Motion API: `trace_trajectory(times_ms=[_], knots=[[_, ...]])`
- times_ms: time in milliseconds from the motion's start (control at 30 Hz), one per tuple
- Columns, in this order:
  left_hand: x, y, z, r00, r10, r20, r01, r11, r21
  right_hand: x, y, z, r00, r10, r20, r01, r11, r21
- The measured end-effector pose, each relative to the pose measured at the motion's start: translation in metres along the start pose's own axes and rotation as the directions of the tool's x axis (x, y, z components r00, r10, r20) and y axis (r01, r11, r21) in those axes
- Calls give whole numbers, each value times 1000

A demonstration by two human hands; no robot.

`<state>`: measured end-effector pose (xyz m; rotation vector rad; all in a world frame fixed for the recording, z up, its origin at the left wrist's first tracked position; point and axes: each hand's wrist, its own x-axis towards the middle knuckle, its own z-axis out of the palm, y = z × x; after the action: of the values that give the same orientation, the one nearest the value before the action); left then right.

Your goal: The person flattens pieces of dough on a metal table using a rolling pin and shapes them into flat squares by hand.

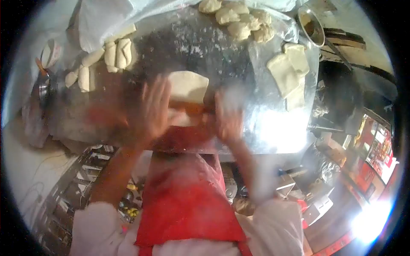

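Observation:
A flattened sheet of pale dough [188, 85] lies on the metal worktop in front of me. Across it runs a brown rolling pin [187, 106], with more dough showing on my side of it. My left hand [156, 104] is at the pin's left end, fingers stretched out and pointing away from me. At the other end, my right hand [228, 117] also has its fingers extended, palm down. Both hands are slightly blurred, and the ends of the pin are hidden beneath them.
Folded dough pieces [118, 55] lie at the left. Several dough lumps [245, 21] sit at the back, beside plastic sheeting [109, 21]. Flat dough sheets [290, 70] overlap at the right. A metal bowl [311, 26] stands at the back right. The worktop's near edge [183, 150] meets my red apron.

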<state>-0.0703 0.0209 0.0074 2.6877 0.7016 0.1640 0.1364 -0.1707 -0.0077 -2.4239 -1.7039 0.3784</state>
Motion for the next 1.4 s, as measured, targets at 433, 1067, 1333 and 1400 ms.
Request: trace_trajectory(times_ms=[433,1067,1333,1400], knots=[[-126,36,11,998,56,-25,-57,998,-29,-92,-41,4,1000,-8,-15,10,987,161],[81,-18,1,984,-109,142,143,957,-253,-151,38,-13,885,435,-166,-404,895,188],[1,22,-86,779,-484,397,493,83,-866,-153,38,-2,873,433,-226,-389,896,214],[-20,-7,-75,730,-526,436,515,5,-857,-151,36,-4,868,455,-201,-423,888,183]])
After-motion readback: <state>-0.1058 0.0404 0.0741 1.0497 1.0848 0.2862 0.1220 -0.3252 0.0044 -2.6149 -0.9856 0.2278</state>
